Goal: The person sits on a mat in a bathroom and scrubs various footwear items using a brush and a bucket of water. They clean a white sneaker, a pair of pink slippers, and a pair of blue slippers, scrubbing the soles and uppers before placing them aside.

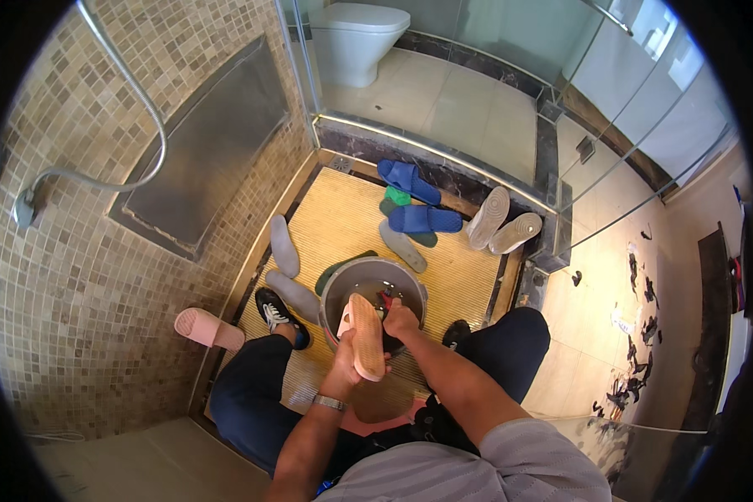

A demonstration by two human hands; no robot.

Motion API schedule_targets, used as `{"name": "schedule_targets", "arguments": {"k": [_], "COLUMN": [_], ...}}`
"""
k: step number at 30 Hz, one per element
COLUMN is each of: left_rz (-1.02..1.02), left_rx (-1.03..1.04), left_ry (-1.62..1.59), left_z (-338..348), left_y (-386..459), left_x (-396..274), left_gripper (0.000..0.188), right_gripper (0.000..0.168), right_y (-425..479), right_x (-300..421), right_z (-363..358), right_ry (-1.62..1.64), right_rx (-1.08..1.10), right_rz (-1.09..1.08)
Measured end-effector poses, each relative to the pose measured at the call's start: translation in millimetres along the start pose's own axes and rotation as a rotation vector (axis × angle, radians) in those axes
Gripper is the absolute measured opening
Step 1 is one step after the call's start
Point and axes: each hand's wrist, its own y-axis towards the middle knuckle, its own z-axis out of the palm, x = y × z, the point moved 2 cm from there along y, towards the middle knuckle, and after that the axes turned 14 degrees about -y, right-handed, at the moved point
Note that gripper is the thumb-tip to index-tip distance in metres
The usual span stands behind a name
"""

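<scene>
My left hand (349,361) is closed around a pink slide sandal (368,339), its sole turned up, over the near part of a grey bucket (419,285) that holds murky water. Inside the bucket's right side, my right hand (401,319) grips a small red object (386,297), perhaps a brush handle; its lower part is hidden. Another pink slide (208,329) lies to the left, against the tiled wall. Beyond the bucket are a pair of blue slides (425,219) and a pair of pale shoes (489,216) with soles showing.
Grey insoles (284,246) lie left of the bucket on the ribbed yellowish floor (339,207). A dark raised sill (439,164) and glass panels border the shower. A shower hose (157,119) hangs at left. Beyond are a toilet (357,44) and dark scraps (634,383) on the floor.
</scene>
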Motion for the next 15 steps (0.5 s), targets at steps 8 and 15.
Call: {"name": "schedule_targets", "arguments": {"k": [8, 15], "left_rz": [0.127, 0.168], "left_rx": [-0.149, -0.168], "left_ry": [0.003, 0.004], "left_z": [5.4, 0.6], "left_y": [12.8, 22.4], "left_x": [-2.5, -12.0], "left_gripper": [0.069, 0.073], "right_gripper": [0.039, 0.034], "right_y": [58.4, 70.3], "right_x": [1.7, -0.6], "right_z": [52.0, 31.7], "right_ry": [-0.002, 0.389], "right_rx": [-0.054, 0.229], "right_rz": [-0.083, -0.090]}}
